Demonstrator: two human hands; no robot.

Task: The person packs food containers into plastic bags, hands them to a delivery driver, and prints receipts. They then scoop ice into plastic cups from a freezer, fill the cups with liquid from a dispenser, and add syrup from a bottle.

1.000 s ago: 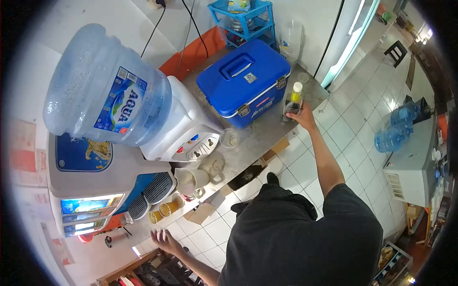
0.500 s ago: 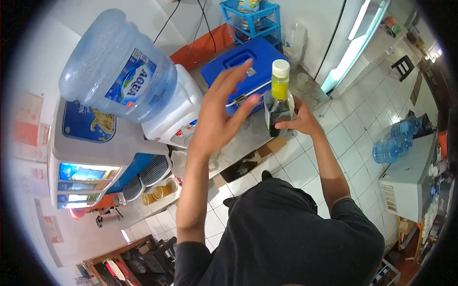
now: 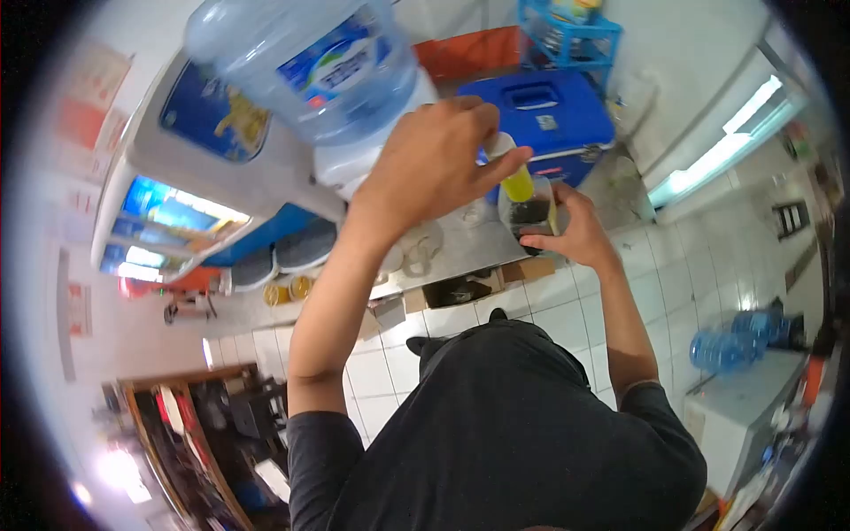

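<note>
A bottle (image 3: 529, 212) with a clear lower part, dark contents and a yellow neck stands over the metal counter. My right hand (image 3: 575, 228) is closed around its body, thumb in front. At the top, the fingers and thumb of my left hand (image 3: 434, 159) close on the white bottle cap (image 3: 501, 146), partly covering it. Just behind the bottle sits a blue cooler box (image 3: 567, 124) with its lid down. Motion blur hides the label.
A water dispenser with a large water jug (image 3: 345, 80) stands left of my hands, next to a drink machine (image 3: 146, 168). Two cups of amber drink (image 3: 288, 290) sit on the counter (image 3: 443, 252). A blue rack (image 3: 580, 40) is at the back.
My left hand has come from open in the air to closing on the cap. My right hand keeps its hold on the bottle. The view has shifted, so the counter appears lower.
</note>
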